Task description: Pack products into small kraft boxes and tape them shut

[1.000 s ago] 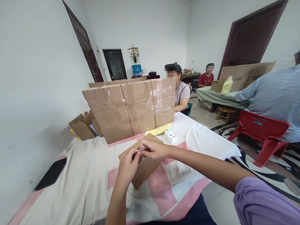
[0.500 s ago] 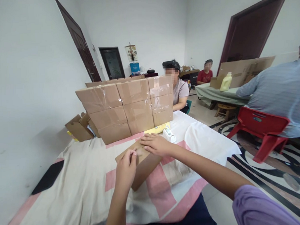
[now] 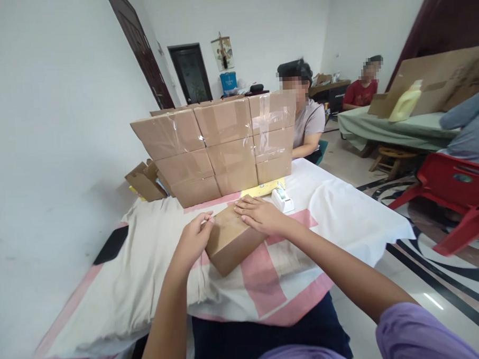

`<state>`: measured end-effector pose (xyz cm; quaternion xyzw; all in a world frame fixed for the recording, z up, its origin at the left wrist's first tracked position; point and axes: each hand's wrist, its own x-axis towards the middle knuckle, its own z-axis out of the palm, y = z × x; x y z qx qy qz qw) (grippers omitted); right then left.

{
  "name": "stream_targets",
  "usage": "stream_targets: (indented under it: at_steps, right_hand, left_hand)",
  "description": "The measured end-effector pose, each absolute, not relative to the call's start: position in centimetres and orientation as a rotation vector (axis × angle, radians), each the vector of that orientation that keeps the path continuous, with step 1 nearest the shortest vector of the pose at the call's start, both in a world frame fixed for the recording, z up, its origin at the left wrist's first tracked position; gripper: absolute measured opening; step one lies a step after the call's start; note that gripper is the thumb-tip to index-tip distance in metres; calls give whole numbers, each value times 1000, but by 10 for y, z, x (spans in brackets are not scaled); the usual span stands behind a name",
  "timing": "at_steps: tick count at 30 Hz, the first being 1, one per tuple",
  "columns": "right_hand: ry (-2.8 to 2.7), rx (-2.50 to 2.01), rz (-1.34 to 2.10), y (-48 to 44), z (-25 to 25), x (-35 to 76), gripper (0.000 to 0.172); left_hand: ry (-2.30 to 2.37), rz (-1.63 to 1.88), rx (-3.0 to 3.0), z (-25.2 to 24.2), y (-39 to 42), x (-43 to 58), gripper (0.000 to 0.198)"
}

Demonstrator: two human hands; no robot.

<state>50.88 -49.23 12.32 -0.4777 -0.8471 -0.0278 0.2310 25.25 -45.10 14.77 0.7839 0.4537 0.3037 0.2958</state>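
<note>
A closed brown cardboard box (image 3: 236,246) lies at an angle on the cloth-covered table in front of me. My right hand (image 3: 260,215) rests flat on the far right part of its top, fingers stretched out. At the box's left edge, my left hand (image 3: 196,234) has thumb and fingertips pinched together; whatever is between them is too small to make out. Just beyond my right hand stands a small white tape dispenser (image 3: 282,200). A yellow patterned strip (image 3: 259,189) lies behind it, along the foot of the stacked boxes.
Taped cardboard boxes (image 3: 230,143) stand stacked like a wall across the table's far side. Open cartons (image 3: 146,181) sit left of them, and a black flat pad (image 3: 111,245) lies at the left edge. A person (image 3: 310,123) sits behind the stack; a red chair (image 3: 458,186) is at right.
My left hand has moved left, from over the box top to its left edge, still pinched. My right hand stays flat on the box. The camera view has tilted down.
</note>
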Motion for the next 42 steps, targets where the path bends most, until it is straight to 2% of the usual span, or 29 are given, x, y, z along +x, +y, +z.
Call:
stream_targets:
  at_steps: [8,16,28,37,42]
  right_hand:
    - [-2276,-1350,-66,-494,120,509,46]
    - [-2243,-1361,-51,-495,121,508,45]
    - [-2223,-1339,-39,-495,120,506,44]
    - [-2226,-1366,-55,-496,120,506,44]
    - [-2223,-1387,-56,-496,119,505,44]
  left_hand:
    - [986,489,2296,177,-435,244,35]
    - [984,330,2448,167,-424,255,30]
    - [1100,420,2470,167,-426,254,21]
    - [1033,476,2160,143,-419,255,24]
    - [1014,458,2041,147,-425,253,31]
